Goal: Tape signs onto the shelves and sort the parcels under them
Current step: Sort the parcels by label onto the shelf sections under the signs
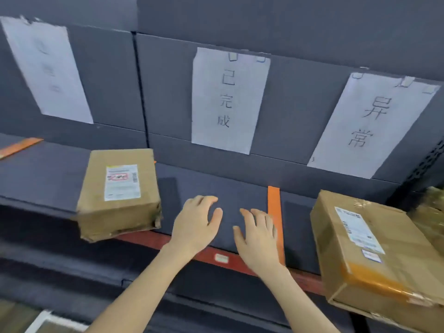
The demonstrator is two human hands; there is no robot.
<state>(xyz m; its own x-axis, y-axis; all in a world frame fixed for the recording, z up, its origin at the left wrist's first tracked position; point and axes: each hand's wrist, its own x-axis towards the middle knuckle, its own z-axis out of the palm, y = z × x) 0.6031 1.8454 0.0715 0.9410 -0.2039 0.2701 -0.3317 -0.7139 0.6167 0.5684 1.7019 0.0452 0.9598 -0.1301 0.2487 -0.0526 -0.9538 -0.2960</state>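
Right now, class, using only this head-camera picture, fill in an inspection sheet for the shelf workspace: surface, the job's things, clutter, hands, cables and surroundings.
Surface: dark grey shelf, divided by orange tape strips.
Job's things: three paper signs are taped to the back wall: left sign blurred, middle sign, right sign. The left parcel overhangs the front edge; the right parcel sits below the right sign.
Clutter: a plastic-wrapped item at far right, unclear.
Hands: left hand and right hand are open and empty, over bare shelf below the middle sign.
Cables: nothing seen.
Surroundings: red front beam; a lower shelf underneath.
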